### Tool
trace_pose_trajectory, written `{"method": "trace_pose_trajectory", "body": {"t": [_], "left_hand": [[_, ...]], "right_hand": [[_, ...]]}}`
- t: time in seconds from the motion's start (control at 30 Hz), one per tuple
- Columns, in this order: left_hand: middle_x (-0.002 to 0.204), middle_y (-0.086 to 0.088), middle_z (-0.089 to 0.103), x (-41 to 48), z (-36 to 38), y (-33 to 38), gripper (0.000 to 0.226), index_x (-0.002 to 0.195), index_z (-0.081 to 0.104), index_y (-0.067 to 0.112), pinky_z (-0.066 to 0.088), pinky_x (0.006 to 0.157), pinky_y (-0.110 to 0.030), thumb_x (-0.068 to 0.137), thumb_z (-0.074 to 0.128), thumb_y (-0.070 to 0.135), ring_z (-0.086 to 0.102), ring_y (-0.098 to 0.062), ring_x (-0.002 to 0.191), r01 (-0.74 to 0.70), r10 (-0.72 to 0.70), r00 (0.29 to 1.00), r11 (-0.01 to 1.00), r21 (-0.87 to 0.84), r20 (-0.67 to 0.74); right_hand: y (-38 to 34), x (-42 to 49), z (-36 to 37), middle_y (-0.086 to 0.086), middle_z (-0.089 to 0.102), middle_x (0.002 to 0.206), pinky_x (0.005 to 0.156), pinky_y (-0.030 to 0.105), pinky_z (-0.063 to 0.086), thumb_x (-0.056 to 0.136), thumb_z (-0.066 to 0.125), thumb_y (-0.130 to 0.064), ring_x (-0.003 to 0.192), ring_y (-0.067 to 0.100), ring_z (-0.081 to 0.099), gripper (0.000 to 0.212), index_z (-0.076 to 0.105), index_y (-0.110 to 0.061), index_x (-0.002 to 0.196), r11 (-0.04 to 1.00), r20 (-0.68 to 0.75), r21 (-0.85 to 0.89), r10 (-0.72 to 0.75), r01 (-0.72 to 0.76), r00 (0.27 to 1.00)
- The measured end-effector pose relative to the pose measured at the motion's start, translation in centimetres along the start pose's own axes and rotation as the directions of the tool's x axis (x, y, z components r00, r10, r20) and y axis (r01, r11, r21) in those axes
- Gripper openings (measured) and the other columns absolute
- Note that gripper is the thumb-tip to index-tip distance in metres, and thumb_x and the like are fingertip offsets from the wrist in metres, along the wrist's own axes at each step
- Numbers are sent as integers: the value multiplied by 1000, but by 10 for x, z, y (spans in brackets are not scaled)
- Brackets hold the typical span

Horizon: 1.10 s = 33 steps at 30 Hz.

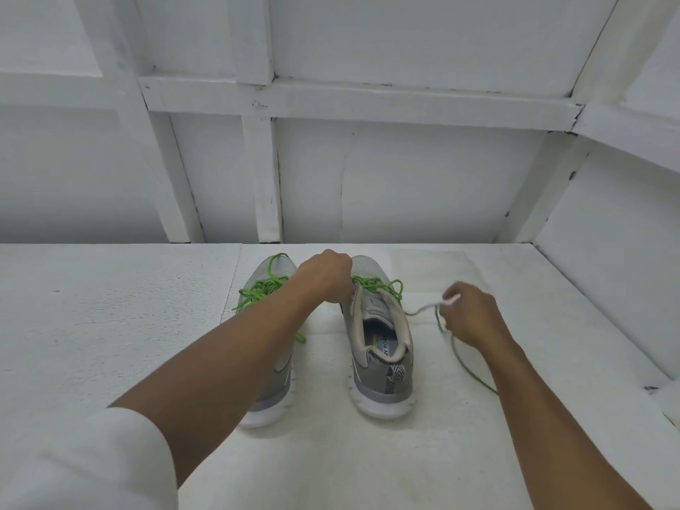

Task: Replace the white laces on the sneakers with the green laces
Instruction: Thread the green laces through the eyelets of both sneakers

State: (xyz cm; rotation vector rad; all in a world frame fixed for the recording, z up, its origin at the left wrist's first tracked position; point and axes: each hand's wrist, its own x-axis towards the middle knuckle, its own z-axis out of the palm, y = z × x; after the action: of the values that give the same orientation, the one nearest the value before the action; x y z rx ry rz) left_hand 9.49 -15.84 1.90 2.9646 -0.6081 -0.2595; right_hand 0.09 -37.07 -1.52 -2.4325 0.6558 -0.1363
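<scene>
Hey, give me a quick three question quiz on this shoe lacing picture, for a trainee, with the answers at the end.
1. True or false: the left sneaker already has a green lace in it.
2. What does the right hand pinch? A) a sneaker's heel; B) a lace end drawn out to the side of the right sneaker; C) nothing.
3. Fill in: the left hand holds the ___ sneaker at its lacing.

Key: 1 true; 2 B; 3 right.
</scene>
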Motion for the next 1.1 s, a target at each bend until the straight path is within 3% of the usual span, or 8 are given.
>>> {"method": "trace_pose_trajectory", "body": {"t": [0.1,0.23,0.37,0.5,0.63,0.87,1.0,1.1], "left_hand": [[113,-12,57,-1,1,0,27,115,59,8,46,71,-33,90,51,14,51,-26,84,7,-7,1000,1000,2,2],[114,-12,57,-2,3,-1,27,115,60,8,45,69,-33,90,51,14,51,-26,84,12,-12,1000,1000,-2,15],[117,-13,55,-4,4,0,29,119,57,7,44,70,-33,91,50,14,55,-28,91,11,-11,1000,1000,2,8],[116,-14,56,-3,3,1,28,118,57,6,44,70,-32,92,50,15,50,-26,85,5,-5,1000,1000,7,14],[115,-14,56,-5,3,2,27,116,57,6,43,69,-32,92,49,15,49,-26,84,7,-7,1000,1000,3,16],[115,-14,57,-6,4,1,28,117,58,6,43,69,-33,91,50,15,55,-29,89,16,-16,1000,1000,4,1],[115,-13,58,-6,5,0,29,118,59,7,44,70,-33,90,51,13,57,-30,95,17,-17,1000,1000,-1,1],[115,-13,58,-6,5,0,29,118,58,7,44,69,-33,91,51,13,54,-28,89,12,-12,1000,1000,1,5]], "right_hand": [[-26,-4,-9,10,65,85,64,30,59,92,58,-7,71,20,68,10,62,-10,100,872,-143,475,-56,118,988],[-46,-4,-17,7,65,79,68,35,60,90,57,-5,67,16,68,11,63,-12,97,757,-171,636,-54,153,984],[-35,-6,-17,5,68,82,63,33,56,85,61,-13,69,20,64,7,68,-15,87,944,-191,288,-108,161,976],[-12,-2,-3,9,71,102,82,32,54,83,71,-27,90,25,65,25,73,-9,101,968,217,-251,37,20,975],[-19,0,4,5,66,116,85,28,45,90,68,-25,104,22,62,29,67,-14,117,990,85,-23,-137,139,987],[-29,0,26,2,72,88,64,26,41,90,65,-23,84,18,62,16,75,-12,85,972,143,173,-186,160,972],[-18,4,23,3,66,74,58,26,42,84,64,-20,67,18,57,18,67,-5,74,996,159,63,-74,65,985],[-11,11,19,7,66,80,65,30,47,81,67,-27,77,26,63,22,62,-9,70,990,164,-137,29,-6,986]]}}
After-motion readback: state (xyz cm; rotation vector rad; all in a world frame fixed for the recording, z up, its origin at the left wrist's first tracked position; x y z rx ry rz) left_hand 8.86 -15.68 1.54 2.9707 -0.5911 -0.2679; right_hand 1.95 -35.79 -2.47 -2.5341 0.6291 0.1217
